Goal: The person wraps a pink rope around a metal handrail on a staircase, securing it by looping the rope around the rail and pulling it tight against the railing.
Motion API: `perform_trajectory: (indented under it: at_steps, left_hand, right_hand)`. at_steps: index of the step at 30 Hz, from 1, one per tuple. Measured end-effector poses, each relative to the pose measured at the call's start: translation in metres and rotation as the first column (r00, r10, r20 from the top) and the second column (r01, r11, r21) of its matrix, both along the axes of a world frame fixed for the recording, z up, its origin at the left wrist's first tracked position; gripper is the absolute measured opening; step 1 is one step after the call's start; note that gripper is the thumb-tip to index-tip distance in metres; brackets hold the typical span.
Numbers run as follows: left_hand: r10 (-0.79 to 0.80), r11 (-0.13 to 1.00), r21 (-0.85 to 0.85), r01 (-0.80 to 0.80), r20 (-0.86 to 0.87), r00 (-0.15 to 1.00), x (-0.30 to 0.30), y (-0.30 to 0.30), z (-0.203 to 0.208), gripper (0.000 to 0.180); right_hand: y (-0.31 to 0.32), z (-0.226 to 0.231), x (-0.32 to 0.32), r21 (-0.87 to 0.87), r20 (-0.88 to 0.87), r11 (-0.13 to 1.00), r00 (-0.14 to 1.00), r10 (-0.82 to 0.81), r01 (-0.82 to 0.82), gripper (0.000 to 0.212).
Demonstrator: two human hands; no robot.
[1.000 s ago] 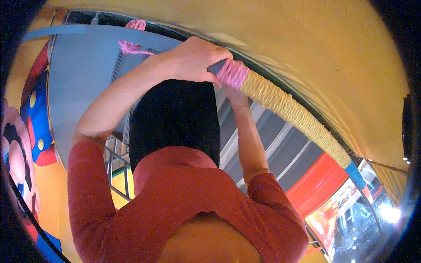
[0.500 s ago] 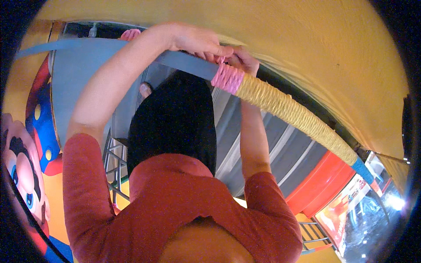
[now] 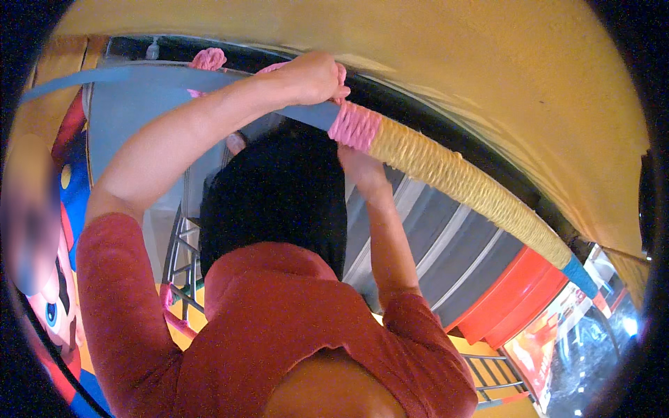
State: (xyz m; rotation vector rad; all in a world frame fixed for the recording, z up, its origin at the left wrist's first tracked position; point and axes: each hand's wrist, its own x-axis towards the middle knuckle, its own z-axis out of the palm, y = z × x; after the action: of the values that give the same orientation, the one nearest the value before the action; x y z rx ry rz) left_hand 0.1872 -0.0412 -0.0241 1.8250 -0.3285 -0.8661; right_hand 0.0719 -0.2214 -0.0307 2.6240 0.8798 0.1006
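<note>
A curved grey-blue bar (image 3: 146, 74) arcs across in front of me, wrapped in yellow rope (image 3: 460, 174) on its right part. Beside the yellow, a short band of pink rope (image 3: 355, 127) is wound round it. At the left end of that band my left hand (image 3: 313, 78) is closed on a pink rope, a loop of which shows by its fingers. My right hand (image 3: 362, 169) is just under the pink band; its fingers are blurred and partly hidden behind the bar. A bunched pink rope (image 3: 209, 59) lies at the bar's far side, to the left.
A yellow wall (image 3: 488, 83) runs close behind the bar. Below are dark ribbed panels (image 3: 411, 230), a red curved panel (image 3: 512, 296) and metal ladder-like rungs (image 3: 185, 261). A painted cartoon figure (image 3: 52, 306) is at the left. Pink rope (image 3: 174, 313) hangs by the rungs.
My right hand has moved from behind the bar's far side to below the pink band. My left hand has shifted slightly left, and more pink rope shows beside it.
</note>
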Motion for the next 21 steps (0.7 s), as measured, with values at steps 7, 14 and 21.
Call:
perform_trajectory:
  at_steps: [7, 14, 21]
  left_hand:
    - [0.081, 0.991, -0.116, -0.072, 0.074, 0.994, -0.010, 0.007, 0.008, 0.025]
    - [0.386, 0.824, -0.493, -0.280, 0.127, 0.914, -0.039, -0.002, -0.001, 0.019]
    - [0.776, 0.545, -0.482, -0.686, -0.020, 0.631, -0.086, -0.003, 0.057, 0.017]
  right_hand:
    - [0.040, 0.156, -0.010, 0.467, -0.836, 0.552, 0.548, 0.023, 0.691, 0.016]
    - [0.024, 0.170, 0.101, 0.257, -0.694, 0.826, 0.691, -0.203, 0.501, 0.022]
    - [0.028, 0.122, 0.122, -0.016, -0.967, 0.346, -0.102, 0.231, 0.938, 0.032]
